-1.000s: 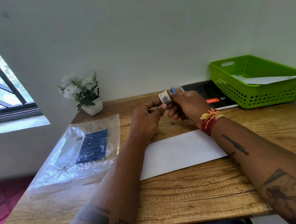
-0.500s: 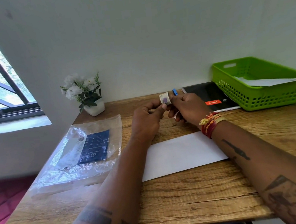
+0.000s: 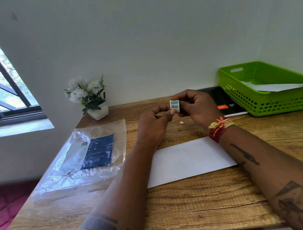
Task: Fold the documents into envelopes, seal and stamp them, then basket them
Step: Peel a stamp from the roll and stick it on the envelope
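Observation:
Both hands are raised over the back middle of the wooden desk (image 3: pixel 203 206) and hold a small roll of stamps (image 3: pixel 175 105) between them. My right hand (image 3: pixel 197 107) grips the roll with curled fingers. My left hand (image 3: pixel 154 127) pinches its front with thumb and forefinger, where a stamp with a blue picture faces me. A white envelope (image 3: pixel 187 160) lies flat on the desk below my wrists, plain side up. The green basket (image 3: pixel 269 100) stands at the back right with a white envelope (image 3: pixel 278 86) inside.
A clear plastic bag (image 3: pixel 80 159) with a blue printed sheet lies on the left of the desk. A small white pot of white flowers (image 3: pixel 91 100) stands at the back left. A black booklet (image 3: pixel 226 103) lies beside the basket. A tiny paper scrap (image 3: pixel 181 123) lies under my hands.
The roll has turned in my fingers: a blue-pictured stamp now faces me where a purple one showed. The blue object seen behind my right hand is hidden.

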Available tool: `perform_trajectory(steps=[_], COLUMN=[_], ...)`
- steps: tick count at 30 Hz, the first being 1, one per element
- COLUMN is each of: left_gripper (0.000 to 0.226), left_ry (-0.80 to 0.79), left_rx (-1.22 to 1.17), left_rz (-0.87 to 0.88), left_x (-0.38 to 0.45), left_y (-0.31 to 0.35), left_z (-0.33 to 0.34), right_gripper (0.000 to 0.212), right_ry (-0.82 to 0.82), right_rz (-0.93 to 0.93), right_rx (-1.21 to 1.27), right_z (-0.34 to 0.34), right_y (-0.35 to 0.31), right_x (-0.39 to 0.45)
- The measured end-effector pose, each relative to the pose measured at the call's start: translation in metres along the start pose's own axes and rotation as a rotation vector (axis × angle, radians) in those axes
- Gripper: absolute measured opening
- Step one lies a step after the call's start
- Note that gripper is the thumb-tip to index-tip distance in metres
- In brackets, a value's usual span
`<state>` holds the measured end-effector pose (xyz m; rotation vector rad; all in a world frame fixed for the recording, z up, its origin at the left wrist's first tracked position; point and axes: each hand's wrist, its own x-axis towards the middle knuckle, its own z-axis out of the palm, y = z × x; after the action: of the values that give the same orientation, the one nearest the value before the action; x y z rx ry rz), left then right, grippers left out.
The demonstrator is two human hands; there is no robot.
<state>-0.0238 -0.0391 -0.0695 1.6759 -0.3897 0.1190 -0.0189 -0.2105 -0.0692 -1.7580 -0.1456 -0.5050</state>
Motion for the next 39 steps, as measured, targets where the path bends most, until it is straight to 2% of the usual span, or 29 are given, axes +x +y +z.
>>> perform_trajectory(steps=[15, 22, 30, 36, 39], left_gripper=[0.016, 0.018, 0.019, 0.024, 0.019], left_ry=[0.012, -0.001, 0.008, -0.04, -0.034], left_rx=[0.026, 0.038, 0.041, -0.056, -0.047], left_rz=[-0.002, 0.013, -0.003, -0.006, 0.0], left_x=[0.0036, 0.0029, 0.0021, -0.0008, -0.0005], left_y=[-0.0053, -0.0044, -0.004, 0.0017, 0.0012], left_z=[0.0006, 0.0006, 0.0006, 0.0015, 0.0018], right_gripper=[0.014, 0.015, 0.02, 0.016, 0.024], right_ry=[-0.002, 0.0, -0.05, -0.059, -0.084], right_rz=[0.012, 0.025, 0.017, 0.0, -0.012], right_rx=[0.183, 0.173, 0.283, 0.289, 0.344], right_z=[0.0012, 0.0016, 0.0006, 0.0031, 0.0037], right_y=[0.0011, 0.003, -0.0001, -0.0004, -0.002], right_x=[0.0025, 0.0022, 0.0012, 0.0008, -0.0012])
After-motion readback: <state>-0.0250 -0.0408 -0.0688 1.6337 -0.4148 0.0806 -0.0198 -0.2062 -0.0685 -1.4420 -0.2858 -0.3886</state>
